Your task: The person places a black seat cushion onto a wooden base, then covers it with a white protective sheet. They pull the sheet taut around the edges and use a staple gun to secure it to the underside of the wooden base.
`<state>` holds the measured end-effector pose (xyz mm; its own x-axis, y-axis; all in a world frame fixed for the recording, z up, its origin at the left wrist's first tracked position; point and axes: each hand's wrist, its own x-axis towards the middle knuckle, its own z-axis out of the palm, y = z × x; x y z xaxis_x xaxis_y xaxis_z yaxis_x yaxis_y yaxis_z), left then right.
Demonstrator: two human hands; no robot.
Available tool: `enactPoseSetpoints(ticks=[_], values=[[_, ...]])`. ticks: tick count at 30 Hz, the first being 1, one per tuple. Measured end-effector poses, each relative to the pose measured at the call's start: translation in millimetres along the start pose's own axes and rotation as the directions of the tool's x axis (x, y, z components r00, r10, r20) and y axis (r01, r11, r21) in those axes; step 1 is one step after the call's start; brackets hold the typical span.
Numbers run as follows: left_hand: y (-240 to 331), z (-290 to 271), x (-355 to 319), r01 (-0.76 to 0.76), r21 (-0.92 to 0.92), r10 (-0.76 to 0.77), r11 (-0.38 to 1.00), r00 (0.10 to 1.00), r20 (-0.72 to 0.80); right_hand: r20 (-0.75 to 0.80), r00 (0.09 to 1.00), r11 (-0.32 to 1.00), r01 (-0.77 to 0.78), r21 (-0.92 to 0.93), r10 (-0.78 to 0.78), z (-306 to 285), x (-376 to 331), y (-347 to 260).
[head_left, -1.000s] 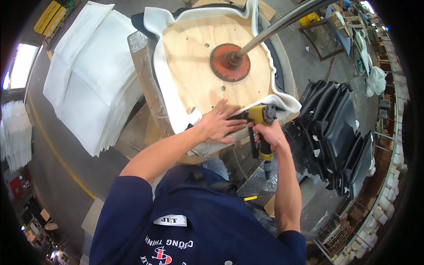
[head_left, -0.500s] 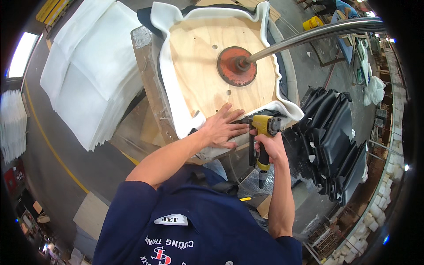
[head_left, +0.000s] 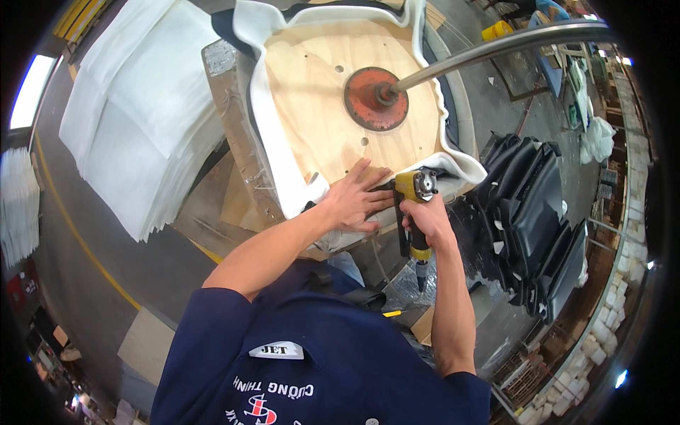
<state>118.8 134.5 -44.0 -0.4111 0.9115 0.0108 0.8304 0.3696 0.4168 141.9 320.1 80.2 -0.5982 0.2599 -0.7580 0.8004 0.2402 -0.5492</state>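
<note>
A plywood seat board (head_left: 312, 99) lies with white padding (head_left: 273, 142) and dark cover material (head_left: 228, 32) standing up around its edge. A round red press plate (head_left: 358, 110) on a metal rod rests on the board. My left hand (head_left: 356, 202) lies with fingers stretched over the near edge, pressing on the folded cover and board. My right hand (head_left: 430, 221) is wrapped round the handle of a yellow and black air staple gun (head_left: 409, 185). The gun's nose is at the near edge, close beside my left fingertips; its exact contact is hidden.
A tall stack of white sheets (head_left: 142, 120) stands at the left. On the right are piled black covers (head_left: 520, 212). The curved metal bar (head_left: 496, 51) reaches across the upper right. Farther off are a yellow bucket (head_left: 496, 32) and a person (head_left: 549, 10).
The staple gun in my right hand has shifted slightly left and up along the near edge, closer to my left hand. My left hand stays pressed in nearly the same place.
</note>
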Motion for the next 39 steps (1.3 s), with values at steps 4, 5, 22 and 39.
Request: enactPoseSetpoints(ticks=[4,5,22,39], values=[[-1.2,-2.6,1.9,0.004,-0.031,-0.005,1.000,0.999,-0.040,0.004,0.999,0.993,0.046,0.111,-0.046,-5.1,-5.6,-0.3],[-1.5,-2.6,2.8,-0.002,-0.028,0.001,1.000,0.999,-0.036,0.018,0.998,0.990,0.056,0.129,-0.059,-6.0,-8.8,1.7],[1.1,-7.5,2.1,-0.030,-0.074,0.024,0.997,0.996,-0.081,0.060,0.997,0.995,0.034,0.094,-0.040,3.6,-14.2,3.8],[8.5,-13.6,9.0,-0.008,0.096,0.011,0.995,1.000,-0.029,0.094,0.986,0.991,0.135,0.006,-0.135,7.9,-18.0,-7.1]])
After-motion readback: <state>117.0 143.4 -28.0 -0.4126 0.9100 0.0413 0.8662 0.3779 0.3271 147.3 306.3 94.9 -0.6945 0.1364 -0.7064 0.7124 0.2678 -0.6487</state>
